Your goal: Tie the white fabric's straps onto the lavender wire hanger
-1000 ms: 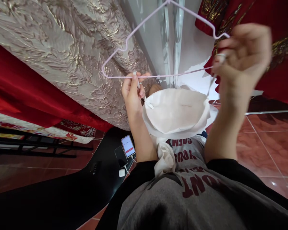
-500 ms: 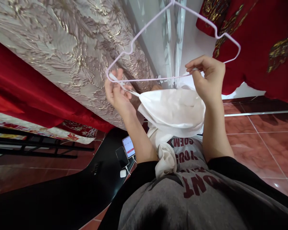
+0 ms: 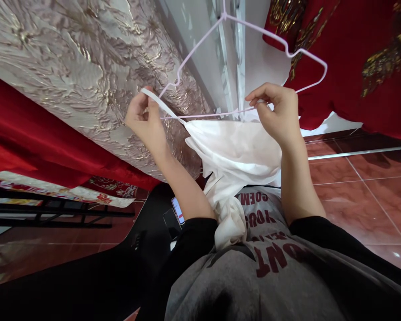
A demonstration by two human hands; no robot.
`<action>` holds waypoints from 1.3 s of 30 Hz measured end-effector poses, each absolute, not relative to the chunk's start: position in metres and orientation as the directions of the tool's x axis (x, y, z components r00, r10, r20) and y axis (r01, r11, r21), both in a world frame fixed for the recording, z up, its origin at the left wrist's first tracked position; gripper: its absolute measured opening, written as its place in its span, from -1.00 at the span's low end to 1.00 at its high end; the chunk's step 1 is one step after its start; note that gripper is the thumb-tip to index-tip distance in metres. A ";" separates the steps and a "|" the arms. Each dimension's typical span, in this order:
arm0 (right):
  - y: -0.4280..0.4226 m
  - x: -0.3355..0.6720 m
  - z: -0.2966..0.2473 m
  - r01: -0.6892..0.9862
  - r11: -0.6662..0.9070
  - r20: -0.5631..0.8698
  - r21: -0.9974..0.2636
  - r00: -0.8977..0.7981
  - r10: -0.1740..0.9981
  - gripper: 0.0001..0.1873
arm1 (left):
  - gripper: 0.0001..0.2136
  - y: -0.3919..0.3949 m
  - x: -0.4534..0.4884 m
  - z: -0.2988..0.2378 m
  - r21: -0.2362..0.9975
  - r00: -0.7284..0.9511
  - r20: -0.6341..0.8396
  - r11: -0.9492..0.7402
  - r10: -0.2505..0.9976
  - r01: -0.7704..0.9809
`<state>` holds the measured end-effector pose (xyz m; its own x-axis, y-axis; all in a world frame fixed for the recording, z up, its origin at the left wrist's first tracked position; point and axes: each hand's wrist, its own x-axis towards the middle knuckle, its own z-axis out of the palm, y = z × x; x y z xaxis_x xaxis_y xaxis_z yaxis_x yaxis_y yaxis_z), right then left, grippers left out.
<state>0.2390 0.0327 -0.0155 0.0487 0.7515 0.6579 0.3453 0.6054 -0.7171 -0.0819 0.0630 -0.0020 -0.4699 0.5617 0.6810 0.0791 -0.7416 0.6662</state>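
A pale lilac clothes hanger (image 3: 200, 44) hangs upright in front of me. My left hand (image 3: 145, 113) pinches a narrow white strap (image 3: 165, 106) at the hanger's left corner, hiding that corner. Below the hanger's bottom bar, the strap runs into a white garment (image 3: 235, 145), which drapes down to my lap in soft folds. With thumb and fingers closed, my right hand (image 3: 276, 111) grips the right part of the bottom bar. A bit of white shows by its fingers; whether that is a second strap I cannot tell.
Silvery-pink textured fabric (image 3: 96, 67) hangs at left, above red cloth (image 3: 63, 133). Another red garment with gold sequins (image 3: 341, 67) hangs at right. A black surface (image 3: 120, 267) at lower left bears phones (image 3: 172, 223). Red tiles (image 3: 347, 196) cover the floor.
My left hand has moved left and drawn the strap out straighter across the hanger's left corner. The hanger and my right hand have shifted slightly left.
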 end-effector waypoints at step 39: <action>0.075 0.322 -0.043 0.550 0.824 0.842 -0.135 0.502 -0.197 -0.93 | -0.80 0.035 -0.001 -0.016 0.749 -0.602 0.365 -0.608 0.710 -0.262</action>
